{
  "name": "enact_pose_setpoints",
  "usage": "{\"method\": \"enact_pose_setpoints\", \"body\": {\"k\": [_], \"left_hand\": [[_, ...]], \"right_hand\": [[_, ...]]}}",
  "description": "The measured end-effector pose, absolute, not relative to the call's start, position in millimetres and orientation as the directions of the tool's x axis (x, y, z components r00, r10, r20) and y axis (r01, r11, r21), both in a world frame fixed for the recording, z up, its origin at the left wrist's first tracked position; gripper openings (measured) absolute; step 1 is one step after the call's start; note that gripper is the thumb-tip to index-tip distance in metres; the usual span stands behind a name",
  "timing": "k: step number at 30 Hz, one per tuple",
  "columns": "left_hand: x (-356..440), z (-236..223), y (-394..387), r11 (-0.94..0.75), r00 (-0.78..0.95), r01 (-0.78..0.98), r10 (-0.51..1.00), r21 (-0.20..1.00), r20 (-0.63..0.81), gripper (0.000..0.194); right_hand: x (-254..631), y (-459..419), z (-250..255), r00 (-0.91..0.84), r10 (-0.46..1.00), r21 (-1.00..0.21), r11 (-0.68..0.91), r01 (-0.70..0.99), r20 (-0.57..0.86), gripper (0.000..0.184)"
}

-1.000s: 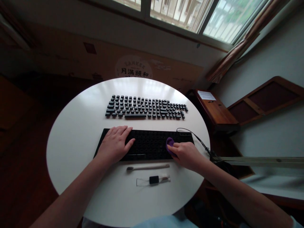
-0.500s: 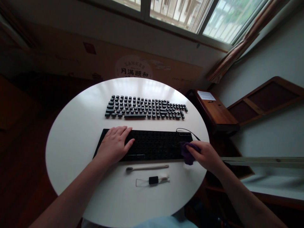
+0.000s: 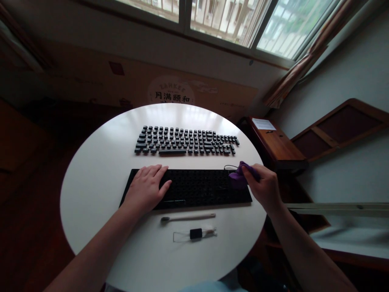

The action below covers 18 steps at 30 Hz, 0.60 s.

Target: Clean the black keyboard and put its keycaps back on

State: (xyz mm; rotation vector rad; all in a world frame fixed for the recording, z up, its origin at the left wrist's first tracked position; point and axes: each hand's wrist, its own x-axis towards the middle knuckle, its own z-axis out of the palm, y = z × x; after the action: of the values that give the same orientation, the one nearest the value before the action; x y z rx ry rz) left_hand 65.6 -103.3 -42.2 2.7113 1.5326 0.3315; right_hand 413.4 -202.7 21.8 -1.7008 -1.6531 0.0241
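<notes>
A black keyboard base [image 3: 197, 186] with its keycaps off lies across the white round table [image 3: 91, 178]. My left hand [image 3: 147, 186] rests flat on its left end, fingers stretched out. Over the right end, my right hand [image 3: 263, 182] pinches a bunched purple cloth [image 3: 240, 174] near the top right corner; whether the cloth touches the base I cannot tell. Loose black keycaps [image 3: 172, 152] are laid out in keyboard rows behind the base. In front of it lie a toothbrush [image 3: 188, 217] and a wire keycap puller [image 3: 196, 233] with a black grip.
A thin black cable [image 3: 230, 166] leaves the base at its back right. To the right of the table stands a wooden cabinet [image 3: 279, 142] with a white paper [image 3: 263, 124] on top. A window [image 3: 225, 24] is at the back.
My right hand has moved the purple cloth up from the base's front right edge to its top right corner. The left hand stays on the base. The view has shifted slightly.
</notes>
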Motion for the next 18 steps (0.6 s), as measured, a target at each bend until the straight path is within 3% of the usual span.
{"method": "enact_pose_setpoints", "body": {"k": [2,5,9,14,18], "left_hand": [[65.2,-42.4,-103.2,-0.526,0.503,0.843,0.845,0.116,0.181,0.056],[64.4,-42.4,-102.7,-0.526,0.502,0.841,0.846,0.127,0.181,0.056],[63.6,-42.2,-102.7,-0.529,0.501,0.836,0.844,0.147,0.19,0.055],[63.3,-43.3,-103.3,-0.527,0.497,0.836,0.845,0.153,0.198,0.054],[63.2,-44.4,-103.1,-0.525,0.494,0.838,0.846,0.149,0.203,0.054]], "right_hand": [[403.1,-187.1,16.6,0.049,0.891,-0.411,0.159,0.897,0.451,0.029],[384.6,-166.9,2.1,-0.089,0.953,-0.227,0.159,0.961,0.29,0.02],[366.4,-157.0,-8.3,-0.171,0.981,-0.032,0.174,0.984,0.087,0.025],[360.3,-158.7,1.3,-0.194,0.98,0.074,0.191,0.979,0.034,0.026],[367.1,-156.7,7.9,-0.315,0.949,0.034,0.316,0.948,-0.012,0.026]]}}
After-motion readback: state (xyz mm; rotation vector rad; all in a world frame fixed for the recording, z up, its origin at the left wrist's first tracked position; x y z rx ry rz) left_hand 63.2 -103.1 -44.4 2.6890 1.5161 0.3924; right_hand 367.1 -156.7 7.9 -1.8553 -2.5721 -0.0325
